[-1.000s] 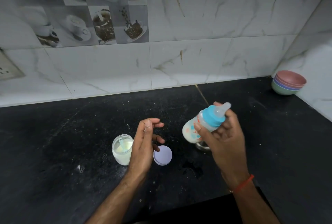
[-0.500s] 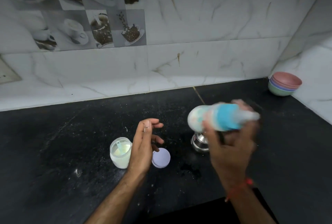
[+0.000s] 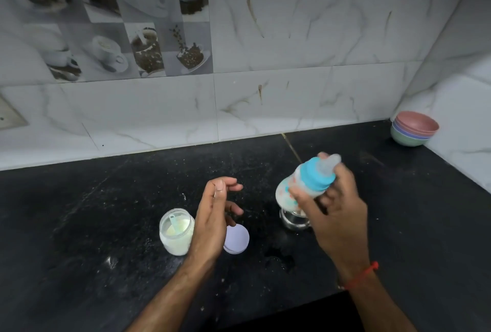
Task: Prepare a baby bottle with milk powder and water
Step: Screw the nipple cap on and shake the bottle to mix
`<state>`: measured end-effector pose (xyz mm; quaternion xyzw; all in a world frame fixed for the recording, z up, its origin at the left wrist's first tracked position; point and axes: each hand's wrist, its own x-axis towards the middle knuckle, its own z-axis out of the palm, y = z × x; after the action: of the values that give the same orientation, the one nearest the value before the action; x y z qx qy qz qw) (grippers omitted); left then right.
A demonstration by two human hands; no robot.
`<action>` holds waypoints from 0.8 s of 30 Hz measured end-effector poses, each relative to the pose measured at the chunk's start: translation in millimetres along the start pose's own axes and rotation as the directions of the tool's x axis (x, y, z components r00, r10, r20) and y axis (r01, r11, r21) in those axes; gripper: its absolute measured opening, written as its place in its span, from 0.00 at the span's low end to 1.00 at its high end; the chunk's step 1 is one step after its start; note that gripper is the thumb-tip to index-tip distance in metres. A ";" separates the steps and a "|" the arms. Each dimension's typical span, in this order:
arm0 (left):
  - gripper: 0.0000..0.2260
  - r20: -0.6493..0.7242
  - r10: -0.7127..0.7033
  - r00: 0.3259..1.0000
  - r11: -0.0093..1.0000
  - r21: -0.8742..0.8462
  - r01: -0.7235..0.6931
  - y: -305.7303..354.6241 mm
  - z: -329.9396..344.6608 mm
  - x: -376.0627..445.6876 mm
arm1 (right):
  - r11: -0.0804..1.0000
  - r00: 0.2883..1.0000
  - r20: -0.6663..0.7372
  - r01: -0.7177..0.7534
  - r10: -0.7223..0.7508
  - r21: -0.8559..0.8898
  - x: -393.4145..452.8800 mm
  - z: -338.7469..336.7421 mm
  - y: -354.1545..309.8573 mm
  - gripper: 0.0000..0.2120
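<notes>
The right hand (image 3: 336,214) grips the baby bottle (image 3: 305,185) right of the middle of the frame. The bottle is tilted, with its blue cap (image 3: 317,177) pointing up and to the right, and it looks blurry. Under it a small metal cup (image 3: 293,221) stands on the black counter (image 3: 79,212). The left hand (image 3: 212,220) holds nothing, its fingers loose. Just left of it stands an open jar (image 3: 176,230) of white powder with a little scoop (image 3: 174,222) inside. The jar's lid (image 3: 237,238) lies by the hand. Stacked bowls (image 3: 414,129) sit in the upper right corner.

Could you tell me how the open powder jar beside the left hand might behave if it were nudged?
The powder jar looks squat and partly filled, so it would probably slide rather than tip. With its lid off, a hard knock could spill powder. The scoop inside may shift.
</notes>
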<state>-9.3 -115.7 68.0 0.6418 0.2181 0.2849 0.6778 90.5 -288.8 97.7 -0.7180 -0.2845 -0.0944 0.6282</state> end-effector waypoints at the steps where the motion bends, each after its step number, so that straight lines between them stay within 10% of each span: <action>1: 0.16 -0.002 -0.006 1.000 1.000 -0.003 0.006 -0.6 0.2 -0.2 | 0.998 0.998 -0.062 0.010 -0.007 0.055 0.0 1.6 -3.6 0.33; 6: 0.15 0.013 -0.013 1.000 1.000 0.003 0.013 -3.3 2.2 -2.1 | 0.989 0.980 0.140 -0.130 0.138 -0.066 -7.1 13.4 20.1 0.31; 11: 0.16 -0.017 -0.022 1.000 1.000 -0.015 0.022 -4.2 -2.2 -2.1 | 0.999 0.997 -0.062 -0.039 0.038 -0.007 -10.2 15.0 13.6 0.30; 15: 0.16 -0.010 -0.008 1.000 1.000 -0.007 0.008 -5.8 -3.6 -5.3 | 0.987 0.985 0.089 -0.143 0.150 -0.078 -16.2 18.2 25.8 0.32; 20: 0.17 -0.037 -0.028 0.999 1.000 -0.003 0.028 -9.1 -6.9 -5.2 | 0.995 1.000 -0.029 0.009 -0.007 0.102 -16.4 13.5 13.0 0.44; 24: 0.16 -0.031 -0.013 0.999 1.000 0.012 0.014 -10.8 -7.1 -7.1 | 0.990 0.995 0.042 0.093 -0.089 -0.108 -18.3 12.4 9.0 0.40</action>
<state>-18.1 -115.2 56.2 0.6399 0.2346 0.2887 0.6724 77.5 -282.6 78.6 -0.7392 -0.3229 -0.1254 0.5776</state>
